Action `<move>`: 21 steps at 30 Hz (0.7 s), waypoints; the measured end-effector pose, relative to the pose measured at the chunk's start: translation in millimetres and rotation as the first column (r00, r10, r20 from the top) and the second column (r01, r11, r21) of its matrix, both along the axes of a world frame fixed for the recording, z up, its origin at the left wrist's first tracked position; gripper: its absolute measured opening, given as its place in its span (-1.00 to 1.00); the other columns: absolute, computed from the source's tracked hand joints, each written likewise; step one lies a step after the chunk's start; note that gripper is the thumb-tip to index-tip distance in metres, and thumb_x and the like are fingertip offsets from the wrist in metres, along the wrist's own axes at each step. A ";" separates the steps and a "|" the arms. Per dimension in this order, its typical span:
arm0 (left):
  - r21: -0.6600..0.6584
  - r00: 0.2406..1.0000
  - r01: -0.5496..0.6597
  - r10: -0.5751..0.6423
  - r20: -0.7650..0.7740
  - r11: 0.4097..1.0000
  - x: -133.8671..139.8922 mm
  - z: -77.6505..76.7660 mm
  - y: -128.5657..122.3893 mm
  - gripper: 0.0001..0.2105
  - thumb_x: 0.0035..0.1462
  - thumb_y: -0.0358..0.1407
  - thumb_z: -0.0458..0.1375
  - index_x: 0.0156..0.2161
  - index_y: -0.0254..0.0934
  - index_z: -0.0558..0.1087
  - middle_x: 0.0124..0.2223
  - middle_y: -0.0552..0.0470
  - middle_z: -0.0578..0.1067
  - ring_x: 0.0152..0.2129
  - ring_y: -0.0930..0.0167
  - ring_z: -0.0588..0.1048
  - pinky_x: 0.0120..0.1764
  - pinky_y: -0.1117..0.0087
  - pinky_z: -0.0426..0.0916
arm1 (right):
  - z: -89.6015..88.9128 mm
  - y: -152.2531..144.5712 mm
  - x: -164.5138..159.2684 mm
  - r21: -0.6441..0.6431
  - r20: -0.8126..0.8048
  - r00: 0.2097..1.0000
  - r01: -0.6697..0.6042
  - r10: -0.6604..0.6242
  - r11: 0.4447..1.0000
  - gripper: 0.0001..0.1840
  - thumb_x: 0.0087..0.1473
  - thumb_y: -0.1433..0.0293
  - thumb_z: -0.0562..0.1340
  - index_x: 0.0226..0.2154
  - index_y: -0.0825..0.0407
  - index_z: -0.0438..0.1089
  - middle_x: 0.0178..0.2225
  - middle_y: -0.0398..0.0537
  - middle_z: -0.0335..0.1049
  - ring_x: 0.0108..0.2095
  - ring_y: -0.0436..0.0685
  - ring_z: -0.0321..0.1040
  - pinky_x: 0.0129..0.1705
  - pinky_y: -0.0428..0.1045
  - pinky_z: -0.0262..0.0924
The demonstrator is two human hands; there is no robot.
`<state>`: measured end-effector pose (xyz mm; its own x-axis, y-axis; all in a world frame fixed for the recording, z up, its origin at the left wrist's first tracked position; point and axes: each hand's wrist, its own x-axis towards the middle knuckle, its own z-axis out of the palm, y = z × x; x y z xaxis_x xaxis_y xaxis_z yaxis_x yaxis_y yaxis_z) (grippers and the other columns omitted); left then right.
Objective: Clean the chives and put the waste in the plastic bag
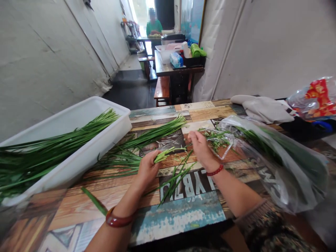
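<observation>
My left hand (149,166) is closed around a bunch of garlic chives (164,155), pale stem ends pointing right and green leaves trailing left over the table. Close to those ends, my right hand (201,147) is pinched shut; whatever its fingertips hold is too small to make out. Behind my hands lies another bundle of chives (162,132), stems at the upper right. Several loose leaves (177,180) are scattered on the table between my forearms. Beyond my right hand is a heap of trimmings (214,136) on clear plastic.
At left stands a white plastic tub (119,127) with many chives inside. A clear bag (301,171) of greens lies at right, behind it a pale cloth item (262,108) and a red-printed package (321,98). A person in green (154,27) sits at a far table.
</observation>
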<state>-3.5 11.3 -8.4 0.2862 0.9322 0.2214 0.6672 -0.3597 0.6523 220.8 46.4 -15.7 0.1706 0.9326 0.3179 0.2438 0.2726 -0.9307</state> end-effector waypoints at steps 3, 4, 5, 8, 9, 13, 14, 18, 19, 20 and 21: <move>0.001 1.000 -0.009 0.009 -0.005 1.000 0.5 -0.3 -1.8 -0.83 -0.05 -0.51 -0.04 -0.42 -0.26 0.36 -0.44 0.09 0.43 -0.43 0.43 0.40 -0.32 0.47 0.22 | 7.1 3.4 15.7 0.072 0.234 0.967 -0.115 0.095 0.991 -0.57 0.27 0.23 0.03 -0.55 0.00 0.36 -0.48 -0.11 0.37 -0.36 0.08 0.32 -0.17 0.02 0.19; 0.006 1.000 -0.011 0.011 -0.012 1.000 0.5 -0.5 -2.3 -0.82 -0.06 -0.52 -0.04 -0.41 -0.26 0.37 -0.43 0.09 0.44 -0.42 0.43 0.40 -0.32 0.47 0.22 | 9.4 3.7 18.6 0.117 0.334 0.937 -0.147 0.101 0.982 -0.62 0.23 0.27 0.08 -0.55 0.00 0.41 -0.38 -0.06 0.44 -0.26 0.11 0.36 -0.07 0.06 0.18; 0.016 1.000 -0.014 0.014 -0.023 1.000 0.4 -0.6 -2.8 -0.81 -0.06 -0.52 -0.04 -0.40 -0.26 0.38 -0.42 0.09 0.44 -0.42 0.43 0.40 -0.32 0.46 0.23 | 11.3 3.7 20.2 0.161 0.414 0.905 -0.175 0.095 0.971 -0.68 0.20 0.31 0.12 -0.51 -0.01 0.47 -0.24 -0.02 0.47 -0.16 0.15 0.36 0.01 0.10 0.16; 0.056 0.997 -0.008 0.012 -0.071 0.998 -0.1 -1.6 -3.7 -0.78 -0.07 -0.53 -0.02 -0.36 -0.25 0.41 -0.39 0.07 0.47 -0.39 0.40 0.42 -0.28 0.43 0.24 | 13.8 2.5 19.3 0.254 0.487 0.871 -0.209 0.062 0.944 -0.80 0.13 0.40 0.18 -0.35 -0.05 0.54 0.02 0.01 0.39 -0.01 0.17 0.33 0.07 0.13 0.16; 0.071 0.996 -0.006 0.012 -0.085 0.997 -0.3 -2.0 -3.9 -0.77 -0.08 -0.54 -0.02 -0.35 -0.25 0.41 -0.39 0.06 0.48 -0.37 0.39 0.43 -0.26 0.42 0.24 | 13.9 1.9 17.8 0.264 0.482 0.874 -0.213 0.062 0.941 -0.81 0.13 0.41 0.18 -0.34 -0.06 0.53 -0.02 0.00 0.42 -0.04 0.16 0.35 0.04 0.11 0.19; 0.114 0.992 0.009 0.005 -0.123 0.993 -0.3 -2.7 -4.5 -0.76 -0.06 -0.54 -0.02 -0.34 -0.24 0.42 -0.37 0.04 0.50 -0.34 0.36 0.45 -0.23 0.38 0.25 | 13.5 -0.2 13.1 0.268 0.472 0.881 -0.175 0.030 0.947 -0.74 0.13 0.39 0.20 -0.57 -0.03 0.42 -0.33 -0.08 0.47 -0.25 0.11 0.40 -0.09 0.08 0.25; 0.121 0.991 0.009 0.007 -0.131 0.993 -0.2 -2.7 -4.7 -0.76 -0.05 -0.53 -0.02 -0.33 -0.24 0.42 -0.36 0.03 0.50 -0.33 0.35 0.45 -0.22 0.37 0.25 | 13.9 -0.9 12.8 0.265 0.478 0.878 -0.162 0.017 0.950 -0.72 0.12 0.41 0.20 -0.60 -0.02 0.39 -0.32 -0.06 0.46 -0.25 0.11 0.40 -0.10 0.07 0.25; 0.129 0.989 0.005 0.014 -0.146 0.992 -0.3 -2.0 -5.5 -0.76 -0.03 -0.53 -0.02 -0.31 -0.24 0.43 -0.34 0.02 0.52 -0.30 0.34 0.46 -0.20 0.36 0.26 | 18.1 -4.8 14.8 0.210 0.609 0.793 -0.198 0.030 0.957 -0.85 0.10 0.42 0.21 -0.37 -0.03 0.52 0.01 0.02 0.40 -0.06 0.18 0.37 -0.01 0.12 0.23; 0.127 0.989 0.004 0.015 -0.145 0.992 -0.5 -1.9 -5.6 -0.76 -0.02 -0.53 -0.02 -0.31 -0.24 0.43 -0.33 0.02 0.52 -0.29 0.34 0.46 -0.19 0.36 0.26 | 19.2 -5.8 15.6 0.191 0.651 0.758 -0.207 0.034 0.960 -0.83 0.11 0.38 0.21 -0.28 -0.05 0.54 0.08 0.03 0.36 0.01 0.21 0.34 0.03 0.15 0.20; 0.125 0.989 0.004 0.014 -0.145 0.992 -0.7 -1.8 -5.7 -0.76 -0.02 -0.53 -0.02 -0.30 -0.24 0.43 -0.32 0.02 0.53 -0.28 0.34 0.47 -0.19 0.35 0.26 | 19.9 -6.4 16.2 0.175 0.682 0.731 -0.210 0.036 0.962 -0.81 0.13 0.35 0.21 -0.24 -0.07 0.54 0.12 0.02 0.34 0.05 0.24 0.31 0.06 0.18 0.17; 0.123 0.989 0.004 0.014 -0.145 0.992 -1.0 -1.8 -5.7 -0.76 -0.01 -0.52 -0.02 -0.30 -0.24 0.44 -0.32 0.02 0.53 -0.28 0.34 0.47 -0.19 0.35 0.26 | 20.2 -6.7 16.6 0.165 0.696 0.718 -0.207 0.035 0.964 -0.80 0.16 0.32 0.20 -0.25 -0.07 0.55 0.12 0.01 0.35 0.07 0.24 0.30 0.08 0.19 0.15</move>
<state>-4.5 5.6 -10.2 0.3194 0.9021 0.2902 0.7537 -0.4275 0.4992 237.4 39.6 4.5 -0.2824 0.8217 0.4949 0.7372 0.5161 -0.4361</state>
